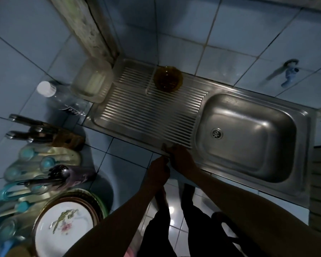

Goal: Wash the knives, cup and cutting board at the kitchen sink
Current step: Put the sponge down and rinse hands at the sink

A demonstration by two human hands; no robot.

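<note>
While both my hands meet at the front lip of the drainboard (152, 110), I can't resolve the fingers: too dark, too blurred. My right hand (182, 157) lies over the steel edge, knuckles toward the ribs; my left hand (158, 170) sits just beside it, off the counter edge, looking loosely curled. Something thin and pale (165, 150) shows between them, maybe a blade or just the rim. Can't tell.

Amber glass cup (168, 78) stands at the back of the drainboard, on a clear board (150, 86), likely the cutting board. Knives (26, 131) are racked in the block, far left on the tiles. Basin (248, 134) looks dry, tap (289, 73) on the wall above.

Judgement: set-up stage, nothing washed yet. Next: gather an item, move it to the basin, open the tap.
</note>
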